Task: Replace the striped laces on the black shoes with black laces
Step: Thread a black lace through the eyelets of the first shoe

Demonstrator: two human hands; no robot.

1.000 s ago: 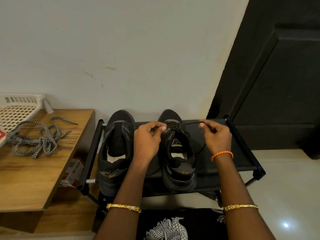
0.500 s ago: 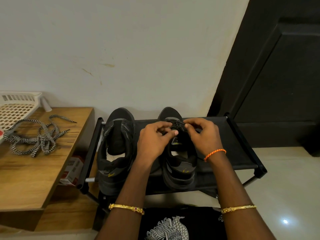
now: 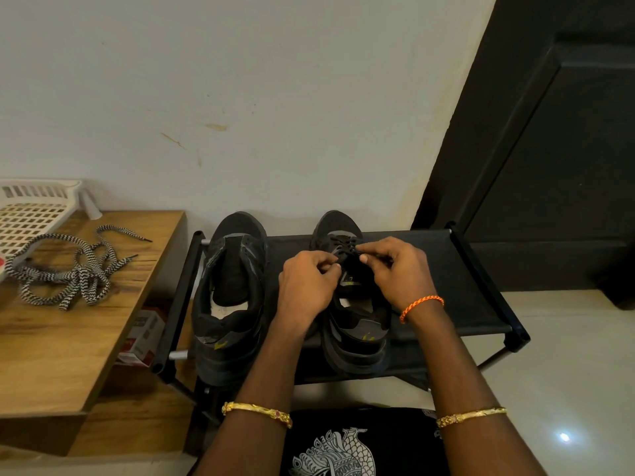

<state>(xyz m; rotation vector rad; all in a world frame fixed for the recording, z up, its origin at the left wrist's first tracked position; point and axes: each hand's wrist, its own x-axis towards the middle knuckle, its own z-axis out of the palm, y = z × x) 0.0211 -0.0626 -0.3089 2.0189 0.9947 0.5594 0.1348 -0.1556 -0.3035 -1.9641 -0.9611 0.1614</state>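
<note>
**Both hands lacing the right-hand shoe on the rack**

Nearest the camera, two forearms with gold bangles reach forward over a black printed garment. The left hand (image 3: 309,286) has its fingers curled, pinching the black lace (image 3: 343,247) at the throat of the right-hand black shoe (image 3: 357,324). The right hand (image 3: 398,274), with an orange thread bracelet at the wrist, pinches the same lace from the other side. Both shoes stand side by side on the black shoe rack (image 3: 481,286), toes toward the wall; the left-hand black shoe (image 3: 230,297) shows no lace. Further left, the striped laces (image 3: 68,273) lie in a loose tangle on the wooden desk (image 3: 51,355), just beside a white plastic basket (image 3: 31,214).
</note>
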